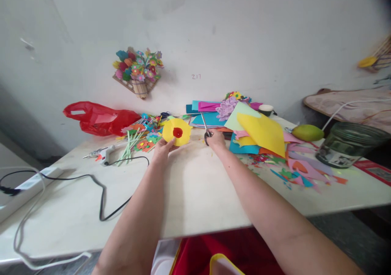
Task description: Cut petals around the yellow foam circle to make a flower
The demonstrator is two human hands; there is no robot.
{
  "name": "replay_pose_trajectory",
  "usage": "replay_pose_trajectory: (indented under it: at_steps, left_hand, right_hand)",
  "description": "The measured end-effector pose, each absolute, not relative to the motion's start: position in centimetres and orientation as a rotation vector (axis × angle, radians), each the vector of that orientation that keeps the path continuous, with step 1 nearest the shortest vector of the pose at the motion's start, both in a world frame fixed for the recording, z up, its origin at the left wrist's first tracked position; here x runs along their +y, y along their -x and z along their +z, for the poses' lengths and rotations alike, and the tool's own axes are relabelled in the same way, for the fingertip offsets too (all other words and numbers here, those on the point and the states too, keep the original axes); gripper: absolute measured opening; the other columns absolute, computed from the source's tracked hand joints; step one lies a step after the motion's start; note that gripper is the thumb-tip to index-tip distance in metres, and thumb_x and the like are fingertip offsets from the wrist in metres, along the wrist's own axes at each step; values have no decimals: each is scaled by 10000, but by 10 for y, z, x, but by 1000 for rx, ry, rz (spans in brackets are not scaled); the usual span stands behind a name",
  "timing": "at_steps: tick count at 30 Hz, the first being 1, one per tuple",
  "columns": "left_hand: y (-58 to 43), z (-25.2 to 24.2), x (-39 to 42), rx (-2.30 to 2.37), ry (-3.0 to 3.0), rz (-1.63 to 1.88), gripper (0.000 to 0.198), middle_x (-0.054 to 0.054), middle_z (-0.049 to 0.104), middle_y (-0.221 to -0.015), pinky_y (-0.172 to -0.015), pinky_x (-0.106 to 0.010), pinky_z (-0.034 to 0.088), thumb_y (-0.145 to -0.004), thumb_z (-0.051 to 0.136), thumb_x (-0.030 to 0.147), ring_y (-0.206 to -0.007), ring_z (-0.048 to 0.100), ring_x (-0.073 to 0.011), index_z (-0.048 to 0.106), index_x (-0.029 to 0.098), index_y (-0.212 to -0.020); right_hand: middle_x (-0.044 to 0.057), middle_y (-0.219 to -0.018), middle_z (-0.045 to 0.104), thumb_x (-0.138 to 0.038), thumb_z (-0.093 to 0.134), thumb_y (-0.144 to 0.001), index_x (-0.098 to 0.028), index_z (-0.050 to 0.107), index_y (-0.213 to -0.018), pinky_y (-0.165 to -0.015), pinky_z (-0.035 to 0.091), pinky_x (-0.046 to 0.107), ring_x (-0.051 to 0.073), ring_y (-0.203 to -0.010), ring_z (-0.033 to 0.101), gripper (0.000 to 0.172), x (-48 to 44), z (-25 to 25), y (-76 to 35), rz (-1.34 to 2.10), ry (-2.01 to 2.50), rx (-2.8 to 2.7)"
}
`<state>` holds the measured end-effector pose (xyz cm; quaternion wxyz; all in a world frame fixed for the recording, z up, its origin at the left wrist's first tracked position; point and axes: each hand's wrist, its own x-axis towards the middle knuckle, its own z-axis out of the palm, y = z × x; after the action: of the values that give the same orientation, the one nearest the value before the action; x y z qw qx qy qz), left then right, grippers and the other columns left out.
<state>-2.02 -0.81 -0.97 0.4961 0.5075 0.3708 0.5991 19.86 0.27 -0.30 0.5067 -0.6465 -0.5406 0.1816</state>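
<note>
My left hand (pixel 162 148) pinches the lower edge of a round yellow foam flower (pixel 177 131) with a red centre, holding it up above the white table (pixel 189 193). My right hand (pixel 216 139) is closed around the handles of a pair of scissors (pixel 205 128); their blades point up and away, just right of the flower. The two hands are close together at the middle back of the table.
Stacked coloured foam sheets (pixel 259 130) and scraps (pixel 299 171) cover the right side. A glue gun (pixel 105 155) with a black cord, green sticks and small foam flowers (pixel 146 138) lie left. A red bag (pixel 100 118), a mango (pixel 308 133) and a jar (pixel 348 144) stand around.
</note>
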Motion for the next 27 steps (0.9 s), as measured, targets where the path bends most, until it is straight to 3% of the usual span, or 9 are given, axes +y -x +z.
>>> replay_pose_trajectory:
  at_steps: [11, 18, 21, 27]
  left_hand:
    - [29, -12, -3, 853, -1160, 1479, 449, -98, 708, -883, -719, -317, 565, -565, 806, 299, -725, 676, -187, 646, 90, -929]
    - [31, -12, -3, 845, -1161, 1499, 536, -63, 697, -875, -679, -305, 568, -559, 812, 292, -636, 661, -146, 604, 126, -1025]
    - [33, -12, -3, 814, -1148, 1517, 551, -43, 692, -887, -667, -282, 568, -571, 805, 298, -593, 644, -112, 592, 146, -1056]
    - [35, -12, 0, 834, -1077, 1553, 518, -28, 696, -796, -645, -294, 570, -564, 808, 298, -532, 631, -114, 573, 141, -999]
  right_hand:
    - [1, -616, 630, -127, 654, -611, -177, 682, -790, -487, 454, 230, 139, -551, 575, 188, 8, -9, -201, 786, 1346, -1451]
    - [-17, -500, 574, -272, 699, -661, -134, 621, -752, -347, 327, 171, 60, -364, 453, 183, -8, 5, -211, 1143, 1186, -1502]
    - [27, -549, 620, -366, 682, -693, -130, 577, -702, -293, 215, 162, 62, -369, 481, 258, -14, 10, -223, 1300, 1123, -1688]
    - [21, -571, 622, -424, 670, -699, -124, 560, -695, -301, 222, 160, 61, -401, 498, 319, -19, 15, -236, 1430, 1053, -1862]
